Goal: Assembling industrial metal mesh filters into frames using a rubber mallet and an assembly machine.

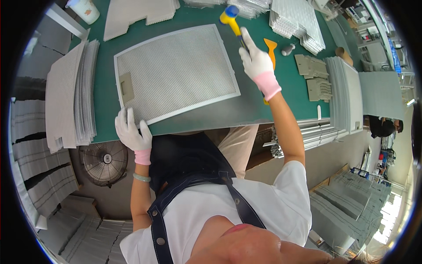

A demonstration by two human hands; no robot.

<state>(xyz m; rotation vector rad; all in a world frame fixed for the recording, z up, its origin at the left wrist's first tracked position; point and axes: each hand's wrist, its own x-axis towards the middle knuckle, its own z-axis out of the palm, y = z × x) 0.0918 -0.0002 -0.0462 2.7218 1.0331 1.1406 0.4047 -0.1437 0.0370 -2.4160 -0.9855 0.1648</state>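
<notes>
A framed metal mesh filter panel (176, 70) lies flat on the green-topped table, with a beige latch plate (126, 87) at its left edge. My left hand (132, 132), in a white glove with a pink cuff, holds the panel's near left corner between thumb and fingers. Beyond the panel's right side, my gloved right hand (257, 61) is closed round the handle of a mallet with a blue and yellow head (229, 15). The mallet head is raised and apart from the panel. Close to the right hand lies an orange scraper (271, 46), partly hidden by it.
Mesh sheets stand stacked at the left (70, 92) and far right (296, 24). Beige plastic parts (314, 72) and a stack of framed panels (347, 92) occupy the right end. A grey-handled tool (288, 49) lies nearby. A fan (104, 163) is below the table; metal strips (307, 136) jut beneath it.
</notes>
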